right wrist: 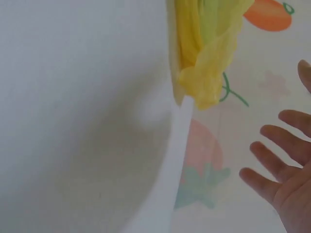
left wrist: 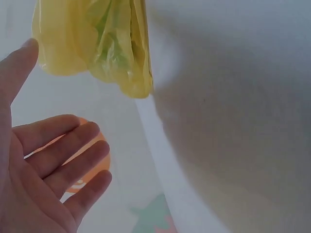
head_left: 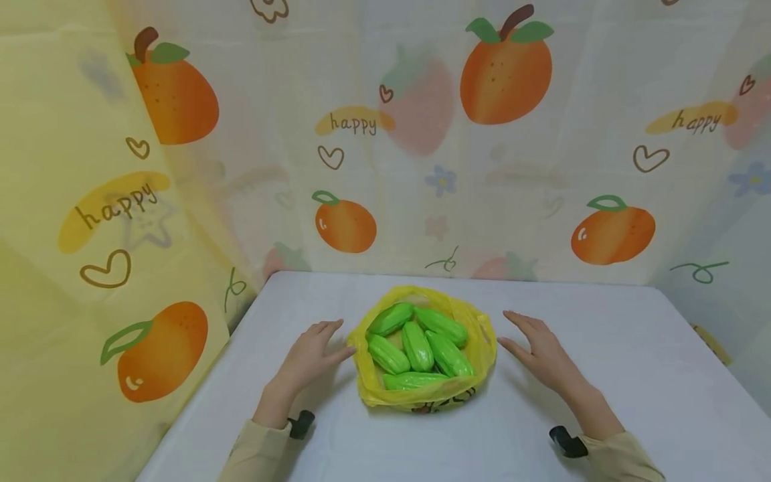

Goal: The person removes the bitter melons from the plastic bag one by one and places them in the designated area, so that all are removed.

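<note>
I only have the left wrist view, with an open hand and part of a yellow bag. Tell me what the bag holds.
Observer: The head view shows six green, ridged vegetable-like pieces visible inside the yellow bag.
Operator: Report on the right hand.
Observer: It's on the opposite side of the bag from the left hand, fingers extended and holding nothing.
Operator: Now describe the bag's near side, facing the wearer.
Observer: Dark printed marks show low on it in the head view; too little shows to read them.
</note>
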A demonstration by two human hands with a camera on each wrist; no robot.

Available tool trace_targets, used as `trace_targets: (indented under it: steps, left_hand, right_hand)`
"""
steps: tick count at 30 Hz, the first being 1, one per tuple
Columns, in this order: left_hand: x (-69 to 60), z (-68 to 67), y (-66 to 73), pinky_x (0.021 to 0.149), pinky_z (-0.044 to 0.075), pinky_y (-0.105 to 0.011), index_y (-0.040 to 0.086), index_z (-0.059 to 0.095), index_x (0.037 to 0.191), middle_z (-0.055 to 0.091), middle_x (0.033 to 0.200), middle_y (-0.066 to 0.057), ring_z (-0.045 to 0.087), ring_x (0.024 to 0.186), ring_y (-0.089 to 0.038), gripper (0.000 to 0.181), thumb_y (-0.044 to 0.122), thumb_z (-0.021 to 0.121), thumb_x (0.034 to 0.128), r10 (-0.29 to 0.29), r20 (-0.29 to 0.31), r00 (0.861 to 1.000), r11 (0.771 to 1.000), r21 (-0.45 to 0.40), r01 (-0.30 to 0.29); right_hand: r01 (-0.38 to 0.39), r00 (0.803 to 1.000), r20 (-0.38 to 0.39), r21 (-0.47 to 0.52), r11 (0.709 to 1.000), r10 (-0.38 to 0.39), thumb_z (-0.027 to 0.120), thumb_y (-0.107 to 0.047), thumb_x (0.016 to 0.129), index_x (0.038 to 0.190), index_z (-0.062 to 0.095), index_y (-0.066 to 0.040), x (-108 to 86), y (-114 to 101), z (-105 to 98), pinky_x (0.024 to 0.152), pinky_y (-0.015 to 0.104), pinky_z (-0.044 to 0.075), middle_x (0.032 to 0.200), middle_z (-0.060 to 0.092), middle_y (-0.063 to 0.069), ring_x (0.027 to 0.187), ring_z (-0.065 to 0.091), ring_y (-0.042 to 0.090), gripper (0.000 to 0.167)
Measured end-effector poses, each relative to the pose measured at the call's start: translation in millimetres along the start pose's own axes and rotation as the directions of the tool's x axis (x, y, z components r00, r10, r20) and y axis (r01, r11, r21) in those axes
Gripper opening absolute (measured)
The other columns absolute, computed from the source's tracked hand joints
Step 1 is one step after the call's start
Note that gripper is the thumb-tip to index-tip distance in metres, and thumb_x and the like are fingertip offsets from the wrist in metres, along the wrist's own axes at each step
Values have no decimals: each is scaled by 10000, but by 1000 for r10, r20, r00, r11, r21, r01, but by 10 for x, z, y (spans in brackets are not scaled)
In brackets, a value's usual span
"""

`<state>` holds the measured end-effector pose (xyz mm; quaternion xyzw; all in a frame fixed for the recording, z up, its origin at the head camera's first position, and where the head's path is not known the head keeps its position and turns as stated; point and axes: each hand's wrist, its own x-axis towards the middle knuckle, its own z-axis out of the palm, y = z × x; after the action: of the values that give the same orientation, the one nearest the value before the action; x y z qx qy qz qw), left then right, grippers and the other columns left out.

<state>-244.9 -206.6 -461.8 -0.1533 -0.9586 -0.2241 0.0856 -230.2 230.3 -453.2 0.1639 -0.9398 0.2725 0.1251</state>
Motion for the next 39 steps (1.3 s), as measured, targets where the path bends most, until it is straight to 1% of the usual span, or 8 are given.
trace_targets:
  steps: [3,8,12,15,20,25,34,39]
  left_hand:
    - [-8,5,38,997,421,-502,67,514,1356,551,1305,-148,504,1218,-341,743,550,664,811,-27,3,1000,996,-80,27]
    - [1,32,71,876,506,-423,54,556,1312,611,1140,-98,597,1044,-282,711,495,726,780,-25,-27,999,981,-192,20]
    - [9,52,100,820,529,-355,87,577,1297,613,1059,-54,627,952,-214,688,467,761,754,-50,-21,999,964,-264,43]
    - [20,71,131,783,537,-321,86,585,1290,612,1025,-38,635,886,-167,681,442,779,743,-56,-9,998,951,-305,50]
    - [35,119,174,719,538,-269,52,579,1290,619,994,-25,633,809,-118,674,410,780,755,-40,0,999,949,-313,38]
    - [26,158,183,693,529,-237,77,584,1290,616,968,11,620,777,-73,643,376,787,758,-65,-4,998,947,-315,60]
    - [27,190,180,692,532,-251,83,594,1279,626,958,10,623,769,-74,604,333,789,765,-96,0,995,934,-345,90]
    - [33,226,157,694,535,-251,85,611,1257,630,967,-8,635,785,-89,570,300,794,762,-106,10,994,919,-380,102]
  right_hand:
    - [27,999,-38,40,999,-25,654,-287,895,1370,477,-40,58,-49,60,992,609,370,1353,517,203,1242,453,408,564]
    - [77,995,-72,62,995,-73,696,-274,861,1345,505,-29,156,-111,162,973,578,409,1309,553,201,1204,502,402,575]
    - [94,994,-63,93,991,-89,718,-263,842,1336,510,-15,232,-156,234,928,539,466,1276,576,192,1157,548,376,590]
    - [80,997,-28,135,988,-77,718,-264,844,1348,496,-11,293,-186,280,912,512,488,1277,577,184,1142,563,352,606]
    - [23,998,45,207,978,-33,713,-261,850,1369,469,-11,391,-234,332,945,511,469,1310,554,186,1160,552,353,625]
    - [10,995,94,240,971,-33,707,-269,855,1372,460,2,479,-265,369,946,508,469,1301,554,210,1154,556,376,634]
    - [-13,989,147,282,959,-30,701,-278,861,1374,454,10,616,-281,458,941,488,481,1304,554,212,1156,563,378,638]
    - [-24,984,175,260,965,-23,696,-282,864,1367,462,11,658,-287,498,922,479,493,1288,570,207,1119,591,367,628]
